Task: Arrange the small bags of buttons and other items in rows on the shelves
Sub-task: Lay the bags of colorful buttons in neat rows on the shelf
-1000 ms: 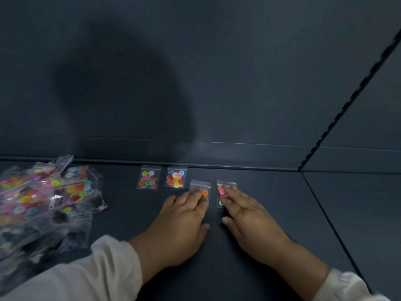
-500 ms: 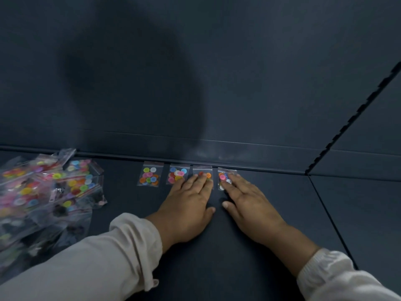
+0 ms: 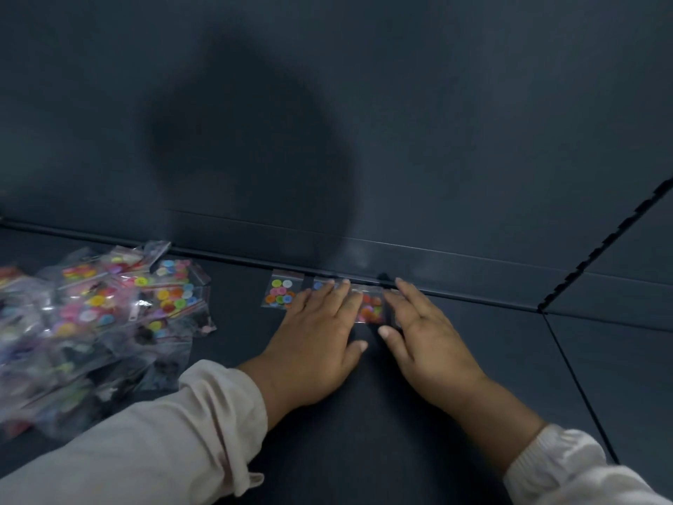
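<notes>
I see my left hand (image 3: pixel 313 340) lying flat, palm down, with its fingers (image 3: pixel 333 297) stretched out straight toward the far side. My right hand (image 3: pixel 426 337) lies flat just beside it, fingers (image 3: pixel 409 293) also spread and pointing far. The two thumbs nearly meet in the middle but stay apart. Both arms wear pale, loose sleeves (image 3: pixel 164 435) bunched at the wrists, coming in from the near side.

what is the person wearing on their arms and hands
Both hands are bare: no gloves, rings or watch show on the left hand or the right hand. Each arm wears a pale, off-white long sleeve: the left sleeve loose and smooth, the right sleeve with a gathered, ribbed-looking cuff.
</notes>
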Available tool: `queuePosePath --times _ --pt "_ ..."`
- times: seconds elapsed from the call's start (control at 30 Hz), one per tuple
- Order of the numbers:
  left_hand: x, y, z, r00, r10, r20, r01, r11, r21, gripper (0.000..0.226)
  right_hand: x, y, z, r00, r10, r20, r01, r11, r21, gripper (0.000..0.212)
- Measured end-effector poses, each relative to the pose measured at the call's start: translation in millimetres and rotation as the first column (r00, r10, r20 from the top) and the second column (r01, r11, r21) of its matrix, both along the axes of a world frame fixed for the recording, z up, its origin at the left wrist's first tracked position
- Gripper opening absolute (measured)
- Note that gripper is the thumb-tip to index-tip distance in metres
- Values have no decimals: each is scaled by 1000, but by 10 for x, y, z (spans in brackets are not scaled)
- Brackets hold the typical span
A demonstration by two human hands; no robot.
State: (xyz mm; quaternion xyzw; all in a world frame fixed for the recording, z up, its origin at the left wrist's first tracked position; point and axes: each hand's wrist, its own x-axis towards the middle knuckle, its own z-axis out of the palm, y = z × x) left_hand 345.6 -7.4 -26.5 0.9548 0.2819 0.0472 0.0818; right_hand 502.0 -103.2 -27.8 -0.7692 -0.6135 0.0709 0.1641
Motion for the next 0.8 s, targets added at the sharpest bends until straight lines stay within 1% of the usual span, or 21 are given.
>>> queuePosePath --times 0.13,0.27,0.37,0.43,0.5,0.57,0.63,0.73,0.8 --pt "-447 184 129 991 129 23 -131 990 62 75 -409 289 129 996 89 10 -89 996 14 54" --pt "-1036 451 188 961 276 -8 -276 960 51 66 -955 677 173 975 218 37 -219 975 20 51" --pt "-1507 628 249 934 357 -10 -354 930 95 63 -1386 967 151 953 302 26 -302 953 8 50" --pt "-1824 765 228 914 405 21 -405 910 89 61 -1665 1157 126 939 342 29 -342 940 -9 49" --pt "-2077 891 235 899 438 23 -439 897 52 65 -1893 1328 96 929 369 3 -369 929 12 50" --pt "-2287 1034 234 884 467 19 -468 884 23 67 -2052 1493 82 930 367 -28 -366 930 27 44" --pt "-2439 1179 219 879 477 6 -477 879 -14 65 -2148 1635 90 944 326 -56 -328 945 -16 42" --pt "-2539 1345 164 886 463 12 -462 885 -63 58 -2232 1810 71 971 228 -73 -235 966 -109 50" --pt "-2540 1415 139 891 453 9 -452 890 -64 52 -2275 1877 39 983 173 -65 -182 970 -163 56"
